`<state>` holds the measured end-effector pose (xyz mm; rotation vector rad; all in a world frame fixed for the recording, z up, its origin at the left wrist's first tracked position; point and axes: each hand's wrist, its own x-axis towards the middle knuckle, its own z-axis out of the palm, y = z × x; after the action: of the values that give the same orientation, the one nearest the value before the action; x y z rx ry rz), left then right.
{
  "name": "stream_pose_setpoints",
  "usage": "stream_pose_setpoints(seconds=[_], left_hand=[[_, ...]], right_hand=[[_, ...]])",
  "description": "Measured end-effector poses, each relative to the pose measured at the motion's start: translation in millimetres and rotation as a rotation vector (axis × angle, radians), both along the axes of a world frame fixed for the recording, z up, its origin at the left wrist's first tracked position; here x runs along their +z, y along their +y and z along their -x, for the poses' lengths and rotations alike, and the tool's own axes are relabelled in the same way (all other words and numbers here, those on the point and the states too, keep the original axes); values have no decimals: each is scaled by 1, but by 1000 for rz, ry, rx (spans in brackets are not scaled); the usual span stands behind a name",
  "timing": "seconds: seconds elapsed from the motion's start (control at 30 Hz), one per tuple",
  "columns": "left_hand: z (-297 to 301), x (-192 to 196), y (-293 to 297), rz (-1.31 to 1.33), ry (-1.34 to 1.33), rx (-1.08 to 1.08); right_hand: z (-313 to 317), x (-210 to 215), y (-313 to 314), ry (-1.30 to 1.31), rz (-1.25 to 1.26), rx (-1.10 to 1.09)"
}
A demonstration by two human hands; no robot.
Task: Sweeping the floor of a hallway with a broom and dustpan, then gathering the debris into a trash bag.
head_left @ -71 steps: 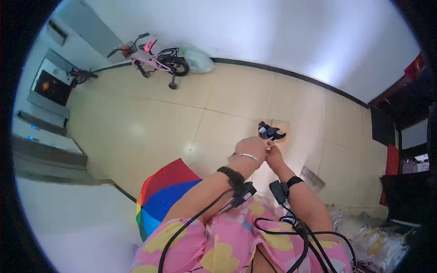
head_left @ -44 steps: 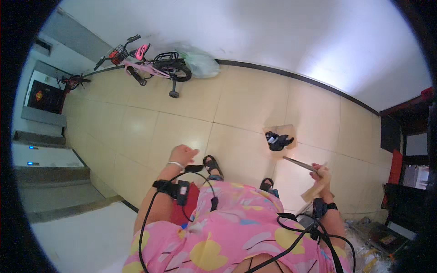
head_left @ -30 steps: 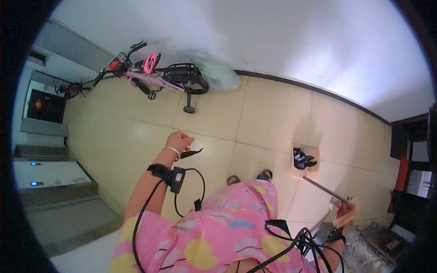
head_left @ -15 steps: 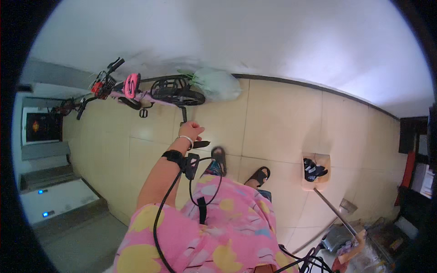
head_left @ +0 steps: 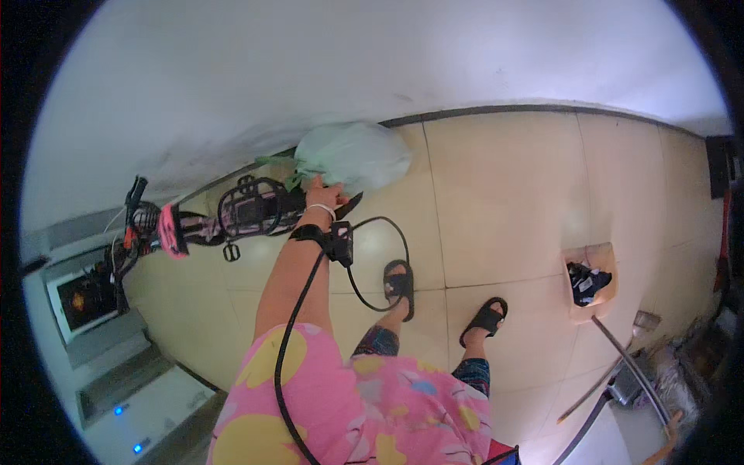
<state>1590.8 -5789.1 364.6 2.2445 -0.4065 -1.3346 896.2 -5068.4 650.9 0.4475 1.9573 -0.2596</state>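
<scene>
- Left hand (head_left: 320,194) at bulging, whitish plastic bag (head_left: 355,153) by pale wall (head_left: 387,62).
- Fingers half-curled; grip can't be made out.
- Right hand unseen.
- Likely reaching step; next calls for secure hold.

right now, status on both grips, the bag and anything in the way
Left grip at bag, contact unclear. Right grip out of view. Bike close on bag's left.
</scene>
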Motion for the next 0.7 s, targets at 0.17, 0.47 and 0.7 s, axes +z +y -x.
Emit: stream_pose_setpoints(seconds=[0.17,0.47,0.7], left_hand=[[-42,-69,-25,88,-156,11],[-32,-80,-44,-319,-287,-288],[73,-74,8,277,-703,-700]], right_hand=[[-42,-47,-66,-57,69,-314],[-104,-136,-187,-154,-44,-414],[-162,-160,-319,-289,147,-145]])
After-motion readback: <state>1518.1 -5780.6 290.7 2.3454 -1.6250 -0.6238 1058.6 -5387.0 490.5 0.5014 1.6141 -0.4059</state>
